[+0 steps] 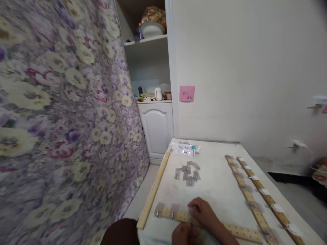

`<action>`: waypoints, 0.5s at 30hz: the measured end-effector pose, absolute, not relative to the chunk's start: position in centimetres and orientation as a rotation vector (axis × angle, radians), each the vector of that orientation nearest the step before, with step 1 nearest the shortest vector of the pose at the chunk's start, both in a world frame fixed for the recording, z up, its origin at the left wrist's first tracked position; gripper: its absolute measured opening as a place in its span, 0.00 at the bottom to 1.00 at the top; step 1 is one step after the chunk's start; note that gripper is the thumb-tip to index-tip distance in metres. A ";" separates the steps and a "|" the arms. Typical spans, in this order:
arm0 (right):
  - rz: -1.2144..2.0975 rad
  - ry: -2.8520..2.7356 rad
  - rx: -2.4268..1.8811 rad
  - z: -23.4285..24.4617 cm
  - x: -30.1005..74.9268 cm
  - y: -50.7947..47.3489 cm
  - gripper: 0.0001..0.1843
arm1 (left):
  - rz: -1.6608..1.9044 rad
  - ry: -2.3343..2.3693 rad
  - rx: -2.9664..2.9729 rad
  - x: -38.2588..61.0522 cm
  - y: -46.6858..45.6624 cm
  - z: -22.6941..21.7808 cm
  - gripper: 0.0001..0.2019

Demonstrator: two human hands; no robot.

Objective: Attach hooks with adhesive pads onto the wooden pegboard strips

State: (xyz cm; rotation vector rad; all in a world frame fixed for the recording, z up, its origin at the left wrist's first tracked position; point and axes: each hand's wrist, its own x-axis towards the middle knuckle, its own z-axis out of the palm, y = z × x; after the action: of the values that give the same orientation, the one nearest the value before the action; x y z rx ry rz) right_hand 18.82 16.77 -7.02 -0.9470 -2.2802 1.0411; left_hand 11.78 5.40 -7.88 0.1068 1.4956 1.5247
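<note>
In the head view a pale wooden strip with rows of holes (240, 231) lies across the near part of the table. My right hand (203, 211) is over its middle, fingers curled and pinched together. Just nearer to me, my left hand (183, 234) is closed too, close beside the right. Whatever they pinch is too small and blurred to name. Left of my hands, a small clear bag with a shiny metal piece (173, 214) sits on the strip, and another such bag (157, 211) is at its left end.
Several small clear bags (189, 173) lie in a loose pile beyond my hands. Behind them is a clear blister package (183, 149). A bare perforated strip (154, 190) runs along the left edge. At right are a strip with bags (246, 194) and one with white pieces (268, 197).
</note>
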 end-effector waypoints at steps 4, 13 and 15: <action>1.047 -2.277 -0.952 -7.4 18.6 16.7 0.14 | 1.527 1.484 0.154 11.6 5.2 -8.0 0.11; 1.094 -2.246 -0.982 -7.7 18.7 16.5 0.13 | 1.534 1.550 0.146 11.9 5.3 -7.2 0.11; 1.109 -2.246 -0.984 -7.8 18.7 16.6 0.13 | 1.533 1.549 0.156 11.8 5.3 -7.3 0.11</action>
State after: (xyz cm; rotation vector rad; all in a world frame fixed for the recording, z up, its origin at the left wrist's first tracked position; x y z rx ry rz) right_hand 18.67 16.56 -7.80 -0.9836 -2.2457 1.1090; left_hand 11.84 5.25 -7.33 0.1564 1.5493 1.5334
